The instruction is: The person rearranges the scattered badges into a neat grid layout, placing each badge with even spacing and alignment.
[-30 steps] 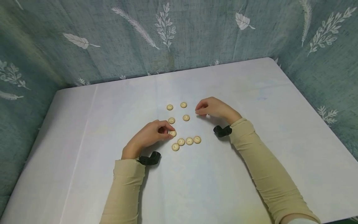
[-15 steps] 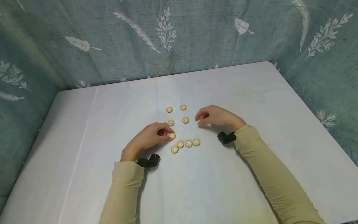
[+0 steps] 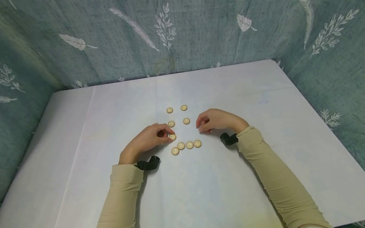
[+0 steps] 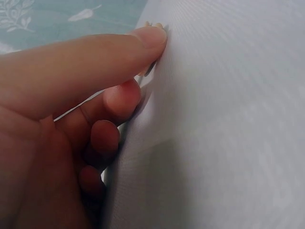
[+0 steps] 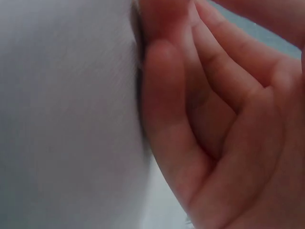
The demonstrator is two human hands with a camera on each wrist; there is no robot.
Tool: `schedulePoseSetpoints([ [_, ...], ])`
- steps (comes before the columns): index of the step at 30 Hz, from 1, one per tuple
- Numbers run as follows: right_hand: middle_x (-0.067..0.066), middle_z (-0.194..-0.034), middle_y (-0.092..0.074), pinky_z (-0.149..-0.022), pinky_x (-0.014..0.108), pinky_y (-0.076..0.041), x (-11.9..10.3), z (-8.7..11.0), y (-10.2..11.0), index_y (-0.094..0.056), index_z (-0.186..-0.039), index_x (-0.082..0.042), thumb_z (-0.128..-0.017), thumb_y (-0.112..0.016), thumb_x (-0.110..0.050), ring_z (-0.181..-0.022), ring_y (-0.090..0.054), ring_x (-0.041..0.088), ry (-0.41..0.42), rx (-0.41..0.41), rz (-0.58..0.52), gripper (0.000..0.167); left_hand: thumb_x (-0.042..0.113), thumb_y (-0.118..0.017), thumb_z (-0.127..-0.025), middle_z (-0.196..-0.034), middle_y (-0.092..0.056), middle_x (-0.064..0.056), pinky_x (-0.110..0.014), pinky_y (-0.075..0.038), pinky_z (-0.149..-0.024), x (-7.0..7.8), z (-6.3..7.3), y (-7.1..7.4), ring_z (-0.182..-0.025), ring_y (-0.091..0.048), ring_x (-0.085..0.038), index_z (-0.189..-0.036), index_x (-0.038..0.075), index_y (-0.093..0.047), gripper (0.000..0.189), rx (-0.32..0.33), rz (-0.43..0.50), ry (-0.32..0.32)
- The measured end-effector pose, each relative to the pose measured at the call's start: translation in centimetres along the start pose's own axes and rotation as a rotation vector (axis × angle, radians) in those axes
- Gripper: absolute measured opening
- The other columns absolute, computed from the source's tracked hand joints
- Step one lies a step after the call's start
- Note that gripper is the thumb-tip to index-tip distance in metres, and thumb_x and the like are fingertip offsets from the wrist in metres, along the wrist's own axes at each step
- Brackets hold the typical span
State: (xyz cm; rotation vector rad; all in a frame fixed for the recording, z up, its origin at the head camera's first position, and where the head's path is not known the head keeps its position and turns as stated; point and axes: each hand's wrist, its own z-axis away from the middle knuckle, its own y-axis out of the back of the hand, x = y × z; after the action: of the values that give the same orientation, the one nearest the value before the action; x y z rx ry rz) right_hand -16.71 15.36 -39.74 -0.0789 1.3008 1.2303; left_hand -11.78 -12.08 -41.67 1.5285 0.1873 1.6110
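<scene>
Several round tan buttons lie on the white table in the head view. My left hand (image 3: 149, 138) pinches one button (image 3: 172, 137) between thumb and index finger at the table surface. In the left wrist view, the thumb (image 4: 95, 67) covers most of it. Above that button lies another button (image 3: 171, 123), and below it starts a slanting row of buttons (image 3: 189, 145). On the right, my right hand (image 3: 219, 120) rests low over the table, fingers loosely bent, no button showing in it. Its fingers (image 5: 164, 90) lie against the white surface in the right wrist view. Nearest it is a button (image 3: 186, 121).
Two more buttons, a left one (image 3: 169, 110) and a right one (image 3: 183, 107), lie farther back. The white table (image 3: 242, 177) ends at a green leaf-patterned curtain (image 3: 199, 34) behind and at the sides. Black wrist cameras stick out inward near both hands.
My right hand has come down toward the front, closer to the table, its fingers shifting. The left hand keeps its pinch on the same button. The buttons keep their layout; the view shifts slightly.
</scene>
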Motion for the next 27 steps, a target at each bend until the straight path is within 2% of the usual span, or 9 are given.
schedulePoseSetpoints([
  [7, -0.003, -0.07, -0.061, -0.069, 0.028, -0.042, -1.2, -0.2, -1.2, -0.062, -0.093, -0.015, -0.08, -0.063, -0.014, -0.064, -0.055, 0.011, 0.031, -0.062, 0.122, 0.013, 0.024, -0.07, -0.077, -0.077, -0.051, -0.001, -0.031, -0.037, -0.067, -0.1, 0.1, -0.2, -0.076, -0.045, -0.017, -0.092, 0.025, -0.063, 0.016, -0.008, -0.001, 0.019],
  [13, -0.006, -0.073, -0.06, -0.068, 0.026, -0.042, -2.5, 0.2, -1.5, -0.063, -0.091, -0.016, -0.078, -0.065, -0.014, -0.068, -0.053, 0.009, 0.04, -0.096, 0.211, 0.013, 0.025, -0.07, -0.077, -0.077, -0.051, 0.0, -0.031, -0.037, -0.066, 0.0, -0.3, -0.2, -0.076, -0.045, -0.016, -0.092, 0.026, -0.063, 0.016, 0.008, 0.001, -0.004],
  [19, -0.006, -0.072, -0.056, -0.065, 0.025, -0.04, -3.3, 0.4, -2.1, -0.06, -0.096, -0.02, -0.075, -0.071, -0.018, -0.068, -0.051, 0.008, 0.082, -0.154, 0.271, 0.024, 0.025, -0.07, -0.077, -0.076, -0.051, 0.0, -0.031, -0.037, -0.066, 0.1, -0.1, 0.0, -0.076, -0.045, -0.016, -0.092, 0.027, -0.063, 0.017, 0.005, -0.013, 0.003],
  [24, -0.007, -0.074, -0.054, -0.065, 0.024, -0.04, -3.7, 0.4, -2.4, -0.058, -0.095, -0.02, -0.072, -0.072, -0.014, -0.069, -0.05, 0.007, 0.104, -0.158, 0.329, 0.027, 0.026, -0.069, -0.077, -0.077, -0.051, -0.001, -0.032, -0.037, -0.067, 0.1, 0.0, 0.1, -0.077, -0.044, -0.016, -0.093, 0.026, -0.063, 0.017, 0.001, -0.006, 0.003],
  [27, -0.006, -0.074, -0.053, -0.065, 0.024, -0.04, -3.7, 0.4, -2.4, -0.059, -0.089, -0.018, -0.071, -0.072, -0.013, -0.069, -0.049, 0.008, 0.117, -0.157, 0.344, 0.023, 0.026, -0.07, -0.077, -0.077, -0.051, -0.001, -0.032, -0.036, -0.067, 0.1, -0.1, 0.0, -0.077, -0.044, -0.016, -0.093, 0.025, -0.063, 0.017, 0.001, -0.012, 0.007],
])
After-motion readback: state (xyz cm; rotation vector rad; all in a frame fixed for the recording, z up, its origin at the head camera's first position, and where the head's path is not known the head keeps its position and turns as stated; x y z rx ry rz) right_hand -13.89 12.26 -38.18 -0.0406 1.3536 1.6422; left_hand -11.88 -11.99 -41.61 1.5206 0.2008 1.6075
